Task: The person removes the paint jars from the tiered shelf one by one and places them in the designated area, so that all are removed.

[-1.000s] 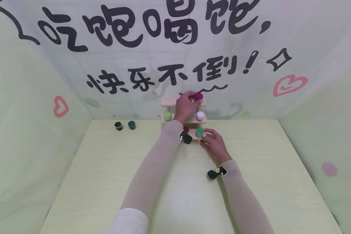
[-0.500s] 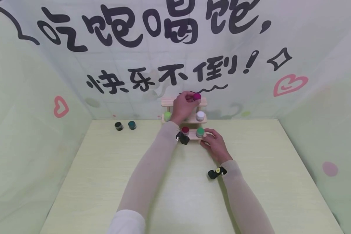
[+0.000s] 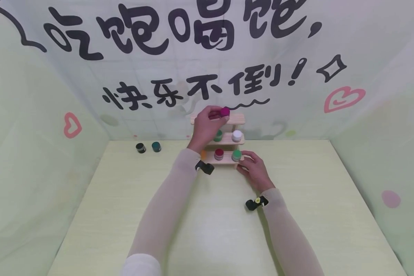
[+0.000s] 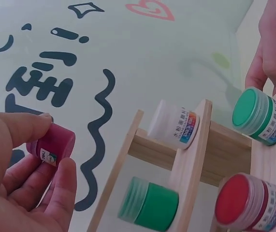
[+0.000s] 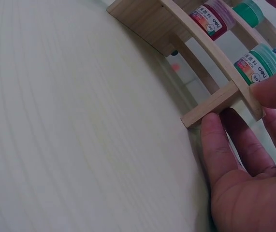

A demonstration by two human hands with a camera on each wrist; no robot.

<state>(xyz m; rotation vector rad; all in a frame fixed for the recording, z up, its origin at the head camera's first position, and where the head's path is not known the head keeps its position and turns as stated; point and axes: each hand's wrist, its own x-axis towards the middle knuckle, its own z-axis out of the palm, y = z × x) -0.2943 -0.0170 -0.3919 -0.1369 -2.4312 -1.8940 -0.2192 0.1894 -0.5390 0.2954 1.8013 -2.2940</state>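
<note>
My left hand (image 3: pixel 207 124) pinches a magenta paint jar (image 4: pixel 55 142) between thumb and fingers, just above the top tier of a small wooden stepped shelf (image 3: pixel 236 119). At the shelf's lower right corner, my right hand (image 3: pixel 257 172) grips the end of the bottom tier, thumb on top and fingers beneath. That tier holds a red paint jar (image 3: pixel 219 154), a light green one (image 3: pixel 237 155) and an orange one (image 3: pixel 203 154) half behind my left wrist. A dark green jar (image 4: pixel 150 205) and a white jar (image 3: pixel 237 135) stand on the middle tier; my left hand hides its left end.
On the table (image 3: pixel 207 230), near the back edge, a black jar (image 3: pixel 140 148) and a teal jar (image 3: pixel 156 147) stand to the left of the shelf. A cloth backdrop (image 3: pixel 141 69) with large black writing hangs right behind the shelf.
My left hand has moved left along the top tier with the magenta jar, uncovering the red and dark green jars and covering the yellow-green one. My right hand stays at the shelf's corner.
</note>
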